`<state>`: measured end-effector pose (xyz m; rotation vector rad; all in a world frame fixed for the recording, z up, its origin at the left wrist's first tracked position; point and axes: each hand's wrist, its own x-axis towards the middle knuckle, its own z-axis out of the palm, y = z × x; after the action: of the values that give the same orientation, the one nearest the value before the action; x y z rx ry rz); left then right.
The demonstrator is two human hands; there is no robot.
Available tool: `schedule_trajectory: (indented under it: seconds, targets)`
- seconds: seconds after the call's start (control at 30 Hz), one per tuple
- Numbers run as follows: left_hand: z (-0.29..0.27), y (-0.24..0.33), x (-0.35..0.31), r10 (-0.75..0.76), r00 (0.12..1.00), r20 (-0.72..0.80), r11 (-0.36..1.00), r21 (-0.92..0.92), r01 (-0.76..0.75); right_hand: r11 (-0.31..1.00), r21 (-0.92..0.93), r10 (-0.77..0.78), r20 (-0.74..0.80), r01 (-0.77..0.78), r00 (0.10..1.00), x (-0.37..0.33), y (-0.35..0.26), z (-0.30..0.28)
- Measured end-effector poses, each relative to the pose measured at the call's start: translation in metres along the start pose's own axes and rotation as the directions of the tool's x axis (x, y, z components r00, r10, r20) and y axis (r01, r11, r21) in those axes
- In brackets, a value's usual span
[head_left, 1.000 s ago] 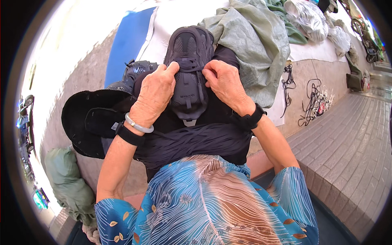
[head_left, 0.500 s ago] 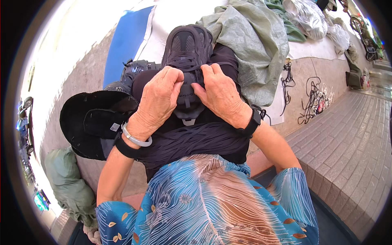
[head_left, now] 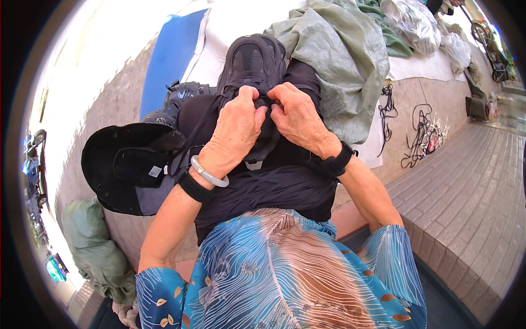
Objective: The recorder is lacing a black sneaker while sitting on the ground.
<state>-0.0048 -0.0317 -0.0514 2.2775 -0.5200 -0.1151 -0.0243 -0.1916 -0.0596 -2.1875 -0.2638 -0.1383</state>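
A black mesh sneaker [head_left: 253, 59] rests on my lap with its toe pointing away from me. My left hand [head_left: 236, 129] is closed in a pinch at the left side of its lacing. Opposite it, my right hand [head_left: 300, 119] pinches at the right row of eyelets, thumb against fingers. Both seem to grip the black shoelace [head_left: 198, 129], one length of which trails left of my left wrist. My fingers hide the exact grip and most of the tongue. A thick bundle of black laces [head_left: 263, 189] lies across my lap.
An upturned black cap [head_left: 112, 167] sits at my left, beside another dark shoe [head_left: 183, 94]. Grey-green sheeting [head_left: 350, 66] lies at the far right, with plastic bags [head_left: 411, 24] behind. Loose laces [head_left: 419, 134] lie on the ground near a paved step [head_left: 455, 192]. A green sack [head_left: 90, 236] stands lower left.
My left hand has moved right and slightly down, closer to my right hand. Both now pinch near the shoe's middle, and a lace length has appeared hanging on the left.
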Motion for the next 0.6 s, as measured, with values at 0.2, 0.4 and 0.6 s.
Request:
schedule_trajectory:
  seconds: [0.2,0.4,0.6]
  targets:
    - [-0.004,0.006,0.009,-0.029,0.998,0.058,0.993,0.112,0.023,0.981,0.147,0.118,0.042,-0.123,0.992,0.005,0.005,-0.005]
    - [0.000,0.008,0.012,0.065,0.998,0.003,0.976,0.210,-0.065,0.992,0.082,0.087,0.042,-0.090,0.995,0.006,0.003,-0.003]
    - [-0.039,0.020,-0.003,0.020,0.979,0.204,1.000,-0.021,-0.016,1.000,0.016,-0.007,0.075,0.005,0.997,-0.010,-0.018,-0.026]
